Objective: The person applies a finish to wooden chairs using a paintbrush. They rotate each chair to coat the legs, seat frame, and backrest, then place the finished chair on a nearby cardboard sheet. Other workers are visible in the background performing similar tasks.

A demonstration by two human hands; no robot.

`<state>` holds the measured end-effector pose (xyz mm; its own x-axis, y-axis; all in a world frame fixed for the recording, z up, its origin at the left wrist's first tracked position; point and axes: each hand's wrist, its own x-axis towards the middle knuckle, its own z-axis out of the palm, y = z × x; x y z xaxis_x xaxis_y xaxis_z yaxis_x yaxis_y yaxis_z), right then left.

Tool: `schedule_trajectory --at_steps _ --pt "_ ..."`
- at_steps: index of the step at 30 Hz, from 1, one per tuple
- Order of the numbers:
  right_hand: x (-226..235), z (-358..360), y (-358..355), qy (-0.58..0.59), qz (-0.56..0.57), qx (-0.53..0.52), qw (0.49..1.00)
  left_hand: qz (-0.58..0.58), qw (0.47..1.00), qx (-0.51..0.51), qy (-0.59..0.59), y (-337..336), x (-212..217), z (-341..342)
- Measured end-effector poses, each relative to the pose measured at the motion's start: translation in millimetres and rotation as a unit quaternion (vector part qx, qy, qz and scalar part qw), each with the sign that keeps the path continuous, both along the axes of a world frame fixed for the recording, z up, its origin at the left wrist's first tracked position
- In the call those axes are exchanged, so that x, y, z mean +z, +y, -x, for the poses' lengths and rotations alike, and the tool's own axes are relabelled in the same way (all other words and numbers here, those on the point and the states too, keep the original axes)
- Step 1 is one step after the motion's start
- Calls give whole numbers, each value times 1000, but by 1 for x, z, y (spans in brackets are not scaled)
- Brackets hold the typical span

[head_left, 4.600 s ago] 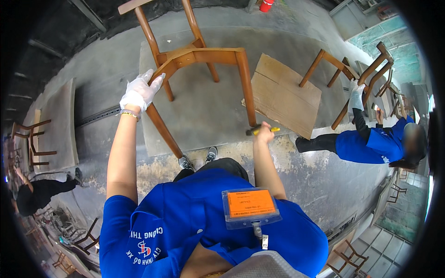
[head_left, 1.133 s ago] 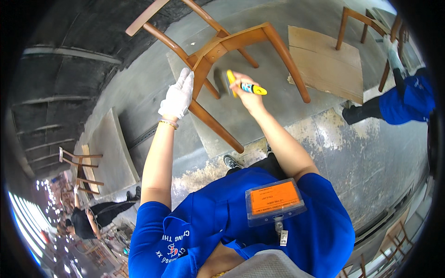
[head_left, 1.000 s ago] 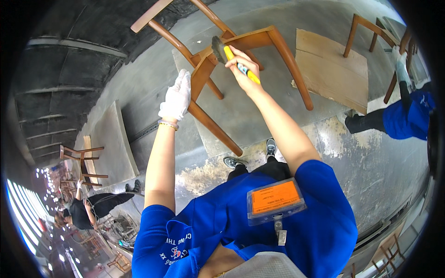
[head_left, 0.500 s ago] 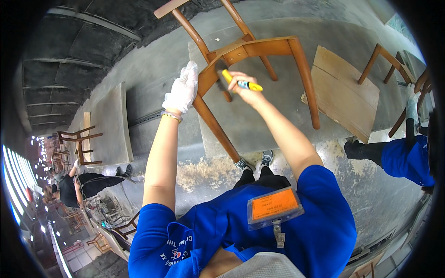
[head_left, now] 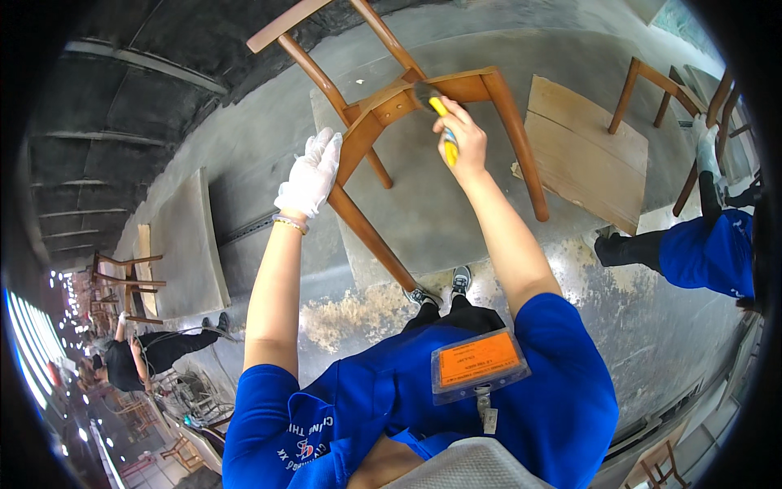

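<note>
A brown wooden chair frame (head_left: 515, 134), with no seat on it, stands in front of me with its backrest at the far side. In a white glove, my left hand (head_left: 309, 173) is closed on the near left corner of the frame, at the top of a front leg. My bare right hand (head_left: 464, 145) grips a yellow-handled brush (head_left: 438, 106) with dark bristles. Those bristles touch the inner side of the seat rail near the far right, close to where a back post joins. Part of the handle is hidden by my fingers.
A sheet of brown cardboard (head_left: 582, 151) lies on the grey surface right of the chair. Beyond it a co-worker in blue (head_left: 707, 253) handles another chair (head_left: 631, 94). At far left a person in black (head_left: 163, 346) stands near more chairs and a grey panel (head_left: 191, 253).
My right hand has swept the brush rightward and away along the inner rail, and its handle now points more upright. My left hand stays on the frame corner. The whole view has shifted slightly.
</note>
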<state>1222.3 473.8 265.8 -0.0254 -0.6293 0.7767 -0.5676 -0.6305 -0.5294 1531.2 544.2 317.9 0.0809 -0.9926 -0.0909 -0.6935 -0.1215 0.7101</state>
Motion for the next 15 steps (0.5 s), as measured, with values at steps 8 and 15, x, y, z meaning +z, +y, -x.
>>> schedule_trajectory --at_steps 8,15 --pt "4 -10 42 19 18 -216 976 32 999 -18 25 4 -16 5" --pt "-17 -104 28 -136 -138 100 976 67 996 -60 10 10 -23 10"
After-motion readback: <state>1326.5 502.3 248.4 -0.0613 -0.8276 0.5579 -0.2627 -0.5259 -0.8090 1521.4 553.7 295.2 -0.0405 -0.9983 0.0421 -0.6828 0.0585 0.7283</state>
